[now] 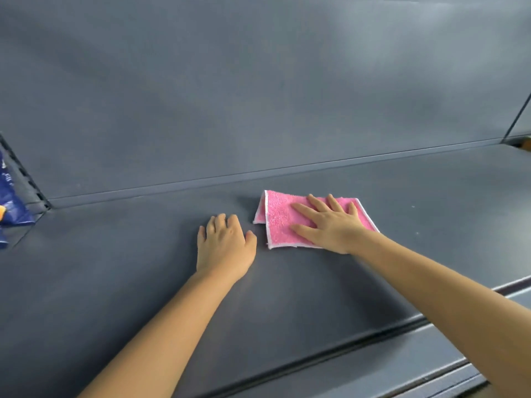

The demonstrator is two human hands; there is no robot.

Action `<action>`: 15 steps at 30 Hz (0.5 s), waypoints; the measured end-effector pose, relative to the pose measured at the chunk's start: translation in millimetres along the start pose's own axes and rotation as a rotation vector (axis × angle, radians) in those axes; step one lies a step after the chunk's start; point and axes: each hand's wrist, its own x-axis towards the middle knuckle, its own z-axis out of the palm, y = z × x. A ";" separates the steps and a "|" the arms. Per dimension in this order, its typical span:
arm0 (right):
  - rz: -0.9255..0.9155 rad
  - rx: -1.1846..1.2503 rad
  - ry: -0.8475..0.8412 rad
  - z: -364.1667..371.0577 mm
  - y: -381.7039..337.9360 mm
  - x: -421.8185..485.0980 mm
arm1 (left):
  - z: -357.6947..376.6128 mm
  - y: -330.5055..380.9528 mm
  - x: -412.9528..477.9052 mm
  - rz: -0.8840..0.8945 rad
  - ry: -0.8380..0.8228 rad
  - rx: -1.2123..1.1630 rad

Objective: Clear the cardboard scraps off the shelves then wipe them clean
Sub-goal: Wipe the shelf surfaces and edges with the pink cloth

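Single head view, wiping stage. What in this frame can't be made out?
Head view:
Blue package, left: cut off by the frame edge, print blurred.
Orange object, far right: cut by the edge, unidentifiable.
The shelf beneath the pink cloth and right hand: covered.
White specks on the shelf: too small to identify.

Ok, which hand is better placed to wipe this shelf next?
Right. The right hand lies flat on the pink cloth, fingers spread, ready to push it. The left hand rests on the bare shelf beside the cloth, not touching it.
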 end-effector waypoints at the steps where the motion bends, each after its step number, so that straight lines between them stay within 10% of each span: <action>1: 0.029 0.009 0.003 -2.2 3.6 5.0 | -6.0 -2.5 -1.6 -0.002 -0.008 -0.051; 7: 0.180 0.036 -0.009 -13.2 -25.3 64.2 | -36.9 -54.7 -0.8 -0.106 0.083 -0.113; 15: -0.115 -0.003 0.004 -1.8 -127.1 55.3 | -25.1 -74.1 3.9 -0.158 0.244 -0.262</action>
